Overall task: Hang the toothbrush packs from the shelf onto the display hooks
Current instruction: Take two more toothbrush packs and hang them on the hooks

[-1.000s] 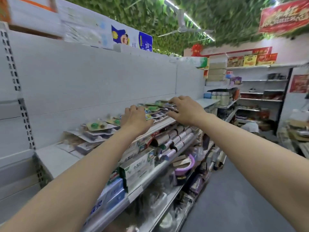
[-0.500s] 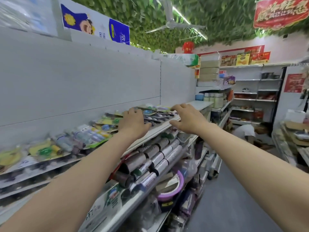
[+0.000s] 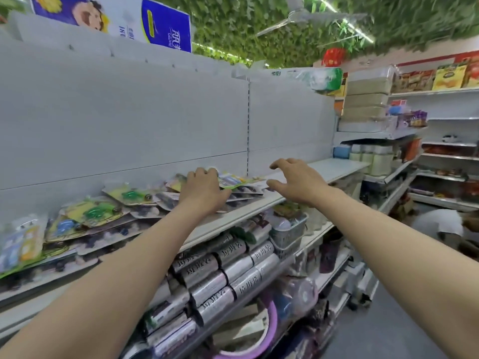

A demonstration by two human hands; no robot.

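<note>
While both forearms reach in from the near edge, the left hand (image 3: 204, 190) lies palm down on the heap of toothbrush packs (image 3: 234, 180) on the upper shelf (image 3: 246, 215). Its fingers bend over the far side of the heap and their tips are hidden, so I cannot tell whether they grasp a pack or only rest there; the thumb lies spread toward the right, against a pack's edge.

The right hand (image 3: 298, 182) hovers just right of the heap, above bare shelf. Its fingers are spread, loosely bent and released, holding nothing.

The packs lie flat and overlapping in a row along the shelf, against the grey back panel (image 3: 155, 120). Those at the far left are blurred and cut off by the frame edge, and their contents cannot be read.

On the shelf below, silver rolls (image 3: 228, 268) are stacked in rows, partly hidden by the left forearm. A small mesh basket (image 3: 287, 233) stands just right of them. Lower down, a purple-rimmed basin (image 3: 270, 330) is only partly visible. At the far right, a crouching person (image 3: 438, 224) is cut off by the frame.
</note>
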